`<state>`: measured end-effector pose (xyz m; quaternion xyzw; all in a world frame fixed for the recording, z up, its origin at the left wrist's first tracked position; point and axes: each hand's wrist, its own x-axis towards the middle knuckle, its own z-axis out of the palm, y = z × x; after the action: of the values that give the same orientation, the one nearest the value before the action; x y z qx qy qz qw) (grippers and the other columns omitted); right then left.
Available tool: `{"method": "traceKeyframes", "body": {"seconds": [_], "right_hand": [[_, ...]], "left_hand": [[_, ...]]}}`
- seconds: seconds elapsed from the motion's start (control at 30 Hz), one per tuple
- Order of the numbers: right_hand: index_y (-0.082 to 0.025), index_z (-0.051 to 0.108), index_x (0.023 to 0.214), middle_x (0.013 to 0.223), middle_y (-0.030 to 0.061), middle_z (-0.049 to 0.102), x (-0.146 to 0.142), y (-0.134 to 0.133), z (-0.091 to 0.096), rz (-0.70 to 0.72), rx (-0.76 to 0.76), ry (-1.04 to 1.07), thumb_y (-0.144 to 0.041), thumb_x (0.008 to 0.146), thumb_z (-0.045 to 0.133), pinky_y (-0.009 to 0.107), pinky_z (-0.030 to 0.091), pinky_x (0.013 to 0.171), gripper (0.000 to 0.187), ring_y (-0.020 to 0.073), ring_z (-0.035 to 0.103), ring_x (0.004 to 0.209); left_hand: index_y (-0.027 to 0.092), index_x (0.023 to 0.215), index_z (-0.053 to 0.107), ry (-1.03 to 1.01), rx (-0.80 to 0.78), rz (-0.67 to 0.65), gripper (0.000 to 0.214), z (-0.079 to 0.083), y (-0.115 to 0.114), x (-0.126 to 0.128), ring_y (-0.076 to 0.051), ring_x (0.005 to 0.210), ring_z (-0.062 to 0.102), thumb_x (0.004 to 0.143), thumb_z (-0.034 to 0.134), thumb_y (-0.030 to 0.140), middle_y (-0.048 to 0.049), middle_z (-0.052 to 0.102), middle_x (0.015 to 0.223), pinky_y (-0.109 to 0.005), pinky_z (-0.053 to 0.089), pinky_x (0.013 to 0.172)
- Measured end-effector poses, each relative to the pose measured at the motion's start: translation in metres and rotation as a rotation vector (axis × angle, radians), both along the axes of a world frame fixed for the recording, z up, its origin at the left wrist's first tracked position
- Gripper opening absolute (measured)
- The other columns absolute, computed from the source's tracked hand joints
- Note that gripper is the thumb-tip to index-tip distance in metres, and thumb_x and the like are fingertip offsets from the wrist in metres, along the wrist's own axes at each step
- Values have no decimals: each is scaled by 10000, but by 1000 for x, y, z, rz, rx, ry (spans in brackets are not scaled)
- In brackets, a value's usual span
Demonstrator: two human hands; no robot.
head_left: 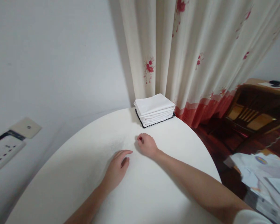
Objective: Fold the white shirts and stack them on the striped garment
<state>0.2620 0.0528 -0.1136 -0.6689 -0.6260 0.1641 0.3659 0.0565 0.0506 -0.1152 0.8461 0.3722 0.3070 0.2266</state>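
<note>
My left hand (118, 169) rests on the white round table (154, 193), its fingers stretched forward and the thumb apart, holding nothing. Just to its right, my right hand (147, 145) lies on the tabletop with its fingers curled in; a small gap shows between thumb and forefinger, and I see nothing in it. Beyond both hands, near the far edge, sits a stack of folded white cloths (155, 105). Under the stack a black edging with white stitches (158, 123) shows. The right hand is the nearer one to the stack, and neither hand touches it.
A wall with a power socket (6, 151) borders the table on the left. A cream floral curtain (163, 56) hangs behind the stack. To the right stand a wooden chair (254, 109) and a pile of papers and bags (259, 177).
</note>
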Motion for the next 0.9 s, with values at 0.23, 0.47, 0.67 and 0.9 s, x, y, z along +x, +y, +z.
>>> {"method": "traceKeyframes", "body": {"seconds": [0.23, 0.47, 0.67, 0.9], "right_hand": [[-199, 676, 906, 892, 16, 677, 0, 0, -3, -7, 24, 35, -153, 845, 552, 258, 398, 719, 146, 134, 555, 705], [-195, 671, 888, 858, 8, 666, 2, -1, -7, 26, 54, 71, -140, 841, 551, 244, 405, 690, 140, 130, 555, 687], [-196, 674, 896, 886, 10, 669, -1, -7, -4, 39, 42, 92, -153, 847, 552, 246, 429, 686, 139, 130, 559, 685], [-191, 660, 964, 981, 53, 660, 14, -12, 16, 11, 280, 178, -143, 874, 440, 278, 486, 731, 243, 169, 608, 809]], "left_hand": [[233, 1074, 683, -30, -41, -6, 279, 1, -2, -1, -225, 1059, 650, 892, 472, 214, -65, 706, 1108, -380, 517, 955], [235, 1069, 688, -57, -68, -2, 287, 3, -3, -1, -218, 1046, 646, 885, 471, 191, -61, 703, 1093, -373, 514, 942], [233, 1054, 693, -77, -96, 16, 286, 7, -6, 0, -225, 1045, 646, 878, 470, 202, -69, 704, 1088, -384, 513, 941], [219, 1022, 696, -113, -125, 29, 275, 10, -8, 0, -218, 1007, 661, 857, 480, 181, -69, 713, 1056, -367, 523, 906]]}}
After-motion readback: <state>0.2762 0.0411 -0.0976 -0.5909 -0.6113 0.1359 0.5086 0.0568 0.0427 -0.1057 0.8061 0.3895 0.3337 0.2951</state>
